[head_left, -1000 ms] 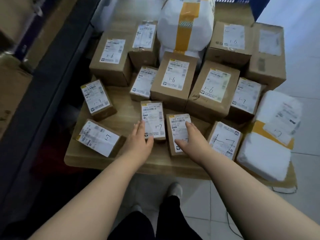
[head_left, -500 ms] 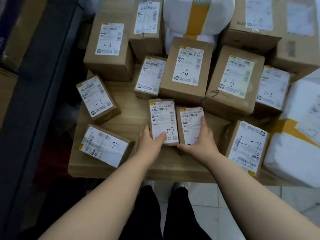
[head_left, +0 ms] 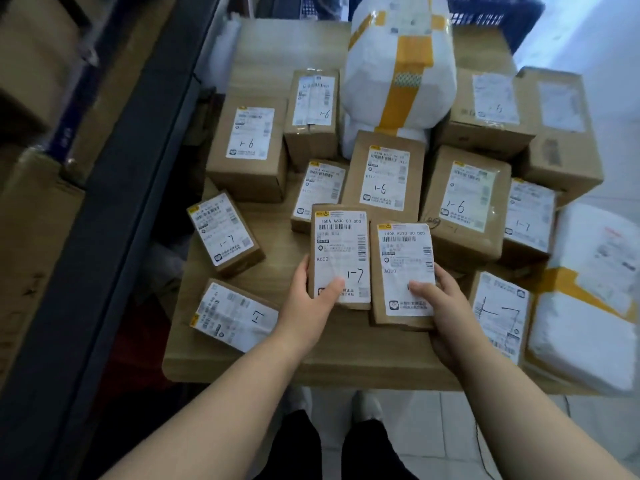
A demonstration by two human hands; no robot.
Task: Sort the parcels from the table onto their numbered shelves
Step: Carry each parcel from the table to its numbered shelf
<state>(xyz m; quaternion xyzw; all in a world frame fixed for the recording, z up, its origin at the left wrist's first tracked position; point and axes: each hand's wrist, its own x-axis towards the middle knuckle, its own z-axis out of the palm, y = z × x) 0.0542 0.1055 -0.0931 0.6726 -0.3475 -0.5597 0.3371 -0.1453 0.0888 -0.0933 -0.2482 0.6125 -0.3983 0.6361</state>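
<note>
Two small brown parcels sit side by side near the front of the wooden table [head_left: 346, 365]. My left hand [head_left: 308, 306] grips the left parcel [head_left: 341, 244], marked 1-7, with the thumb across its label. My right hand [head_left: 446, 317] grips the right parcel [head_left: 401, 258], its thumb covering the handwritten number. Both parcels look raised off the table. Other 1-7 boxes lie at the left [head_left: 223, 233], front left [head_left: 235, 315] and front right [head_left: 500, 313]. Boxes marked 1-6 [head_left: 386, 178] stand behind.
A big white sack with yellow tape [head_left: 398, 77] stands at the back. A white bag parcel [head_left: 585, 306] lies on the right edge. A dark shelf frame [head_left: 114, 202] runs along the left, with cardboard boxes behind it. White floor tiles [head_left: 609, 98] lie to the right.
Both hands closed around the two small parcels and lifted them up toward the camera; one second ago the hands only rested on them.
</note>
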